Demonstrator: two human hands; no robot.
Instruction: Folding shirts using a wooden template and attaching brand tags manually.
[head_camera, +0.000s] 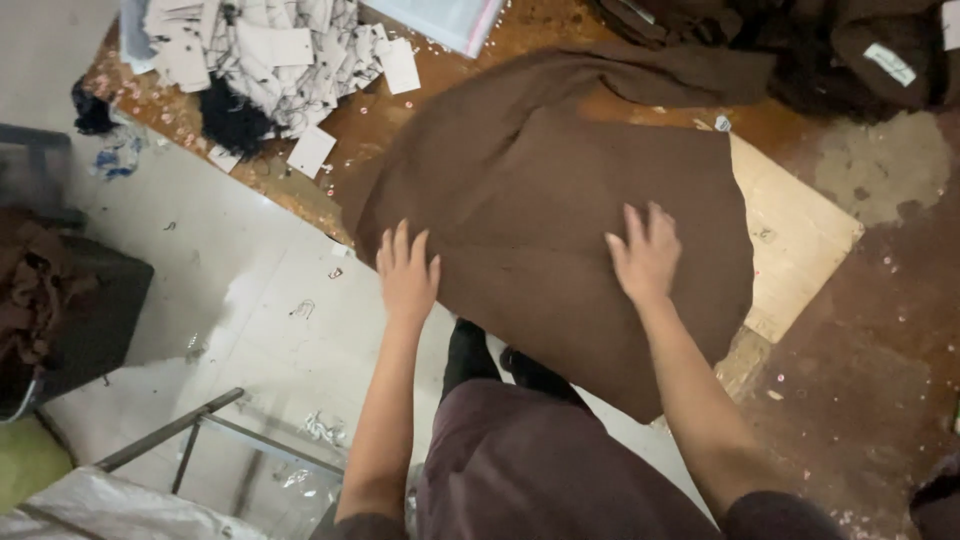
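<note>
Pressing flat: left hand (406, 276) and right hand (645, 255), fingers spread, nothing gripped, laid on brown cloth (540, 200). Cloth spread over counter (800, 235) corner, near edge overhanging, held smooth by palms. Tags (270, 50) heaped beyond.

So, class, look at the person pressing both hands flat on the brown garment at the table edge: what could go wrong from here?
1. Part of the brown garment hangs past the table edge, so it may slide to the floor if the left hand and right hand lift.
2. The worn table top carries small scraps that could cling to the fabric.
3. The pile of paper tags lies close by; a sweep of cloth might scatter them.
</note>
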